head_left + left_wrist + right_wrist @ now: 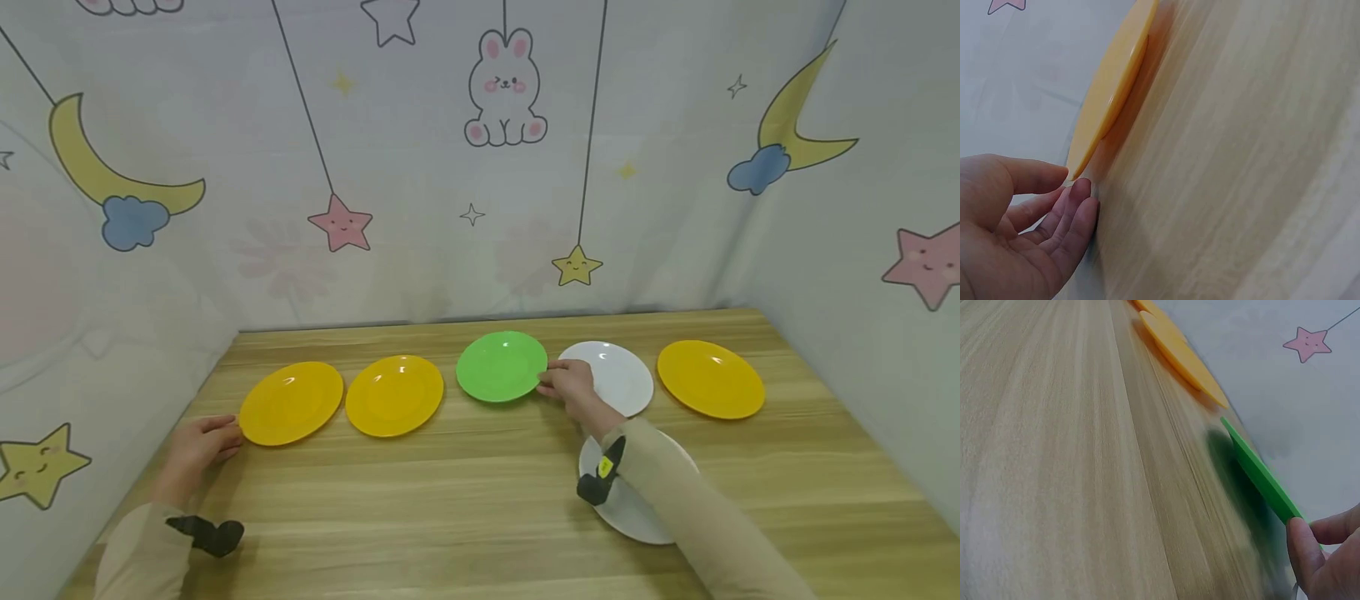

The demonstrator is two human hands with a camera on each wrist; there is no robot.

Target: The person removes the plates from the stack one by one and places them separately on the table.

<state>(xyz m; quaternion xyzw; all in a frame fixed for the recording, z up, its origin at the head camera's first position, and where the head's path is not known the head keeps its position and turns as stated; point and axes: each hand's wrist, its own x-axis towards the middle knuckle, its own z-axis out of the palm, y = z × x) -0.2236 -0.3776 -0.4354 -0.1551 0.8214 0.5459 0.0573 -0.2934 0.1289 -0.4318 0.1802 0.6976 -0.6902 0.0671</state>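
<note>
With thumb and fingers, my right hand (570, 385) pinches the right rim of a green plate (502, 367). In the right wrist view that green plate (1263, 475) is raised off the table at a tilt, its shadow beneath it. At the far left my left hand (201, 450) holds the near-left rim of a yellow plate (292, 403) between thumb and fingertips. The left wrist view shows this yellow plate (1110, 87) edge-on, the left thumb (1041, 176) at its rim. A second yellow plate (395, 396) lies between the two held plates.
A white plate (618, 379) lies behind the right hand, partly covered by it. Another white plate (637, 508) sits under the right forearm. A third yellow plate (711, 379) is at the right. Printed curtains (420, 283) border the wooden table (420, 517) at back and sides.
</note>
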